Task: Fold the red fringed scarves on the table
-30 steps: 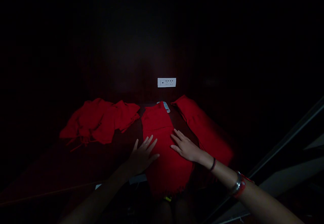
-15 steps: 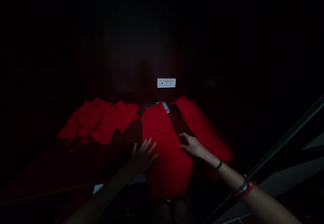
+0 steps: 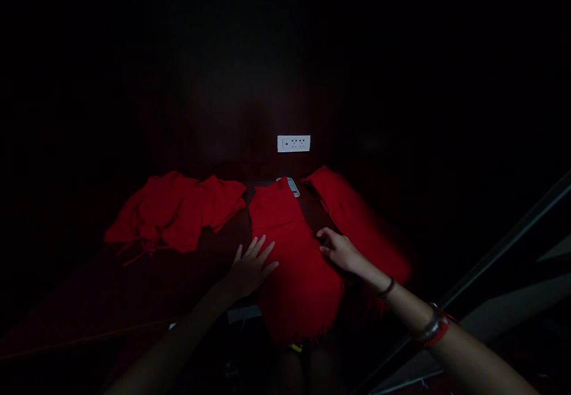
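Red fringed cloth, a long flat strip of woven-looking fabric (image 3: 297, 282), lies on the dark reddish table (image 3: 111, 291) between both hands, and I judge slipping to be its main hazard: the near end seems to overhang the table edge, so its own weight could drag it towards the wearer if pressure lifts. I see the left hand (image 3: 250, 273) spread flat on the left margin, gripping nothing; a sideways push there could ruck the fabric. At the opposite margin the right hand (image 3: 342, 253) has curled fingers, though in this gloom I cannot tell whether they pinch any cloth. Tugging the far end might also nudge the pale, rounded flat object (image 3: 294, 187) touching it. As I view it, the long axis runs away from the wearer, fringe pointing nearward and slightly right, plain end towards the white rectangular socket panel (image 3: 293, 143).
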Tool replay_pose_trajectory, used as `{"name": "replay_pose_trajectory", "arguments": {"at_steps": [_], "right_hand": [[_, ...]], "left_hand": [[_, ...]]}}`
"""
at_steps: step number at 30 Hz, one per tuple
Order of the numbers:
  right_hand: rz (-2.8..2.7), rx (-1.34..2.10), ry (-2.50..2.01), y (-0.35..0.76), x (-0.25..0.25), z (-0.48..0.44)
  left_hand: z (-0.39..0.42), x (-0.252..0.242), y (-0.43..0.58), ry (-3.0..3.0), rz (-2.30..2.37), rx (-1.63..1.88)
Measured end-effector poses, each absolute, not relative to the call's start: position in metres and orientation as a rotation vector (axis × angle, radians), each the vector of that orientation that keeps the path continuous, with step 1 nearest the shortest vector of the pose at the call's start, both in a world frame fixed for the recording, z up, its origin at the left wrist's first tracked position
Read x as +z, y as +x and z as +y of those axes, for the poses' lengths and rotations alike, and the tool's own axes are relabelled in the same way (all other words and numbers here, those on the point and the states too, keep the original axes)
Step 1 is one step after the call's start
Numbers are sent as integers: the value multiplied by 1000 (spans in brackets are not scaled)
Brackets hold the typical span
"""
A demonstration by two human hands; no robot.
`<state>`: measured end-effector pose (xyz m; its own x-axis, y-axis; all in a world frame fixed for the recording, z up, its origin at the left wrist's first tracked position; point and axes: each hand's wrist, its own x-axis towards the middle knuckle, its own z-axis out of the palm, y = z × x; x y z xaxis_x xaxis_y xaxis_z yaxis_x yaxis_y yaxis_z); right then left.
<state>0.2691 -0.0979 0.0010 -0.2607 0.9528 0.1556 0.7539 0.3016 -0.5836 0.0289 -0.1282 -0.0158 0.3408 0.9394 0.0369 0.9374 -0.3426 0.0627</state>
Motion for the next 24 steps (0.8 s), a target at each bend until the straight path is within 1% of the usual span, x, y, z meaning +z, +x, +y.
{"name": "replay_pose_trajectory", "arguments": {"at_steps": [2,8,13,16,18,20,22,24], "right_hand": [[-2129,609,-1509,270,1,-101],[-2160,931,-1436,275,5,-108],[-1879,1272,-1398,273,13,-113],[-1724,1399,-1336,272,15,-113],[-1707,1389,-1361,274,14,-112],[-1812,1301,-1420,277,12,-110],[-2018,1129,-1456,280,11,-109],[-2240,867,-1458,282,10,-108]], "left_hand": [[-129,-18,28,2532,1776,98],[-128,-21,26,2543,1787,126],[-127,-22,25,2518,1788,147],[-126,-23,24,2474,1811,187],[-125,-25,23,2469,1829,220],[-124,-27,22,2493,1822,223],[-123,-29,21,2507,1807,193],[-122,-28,22,2492,1814,161]]}}
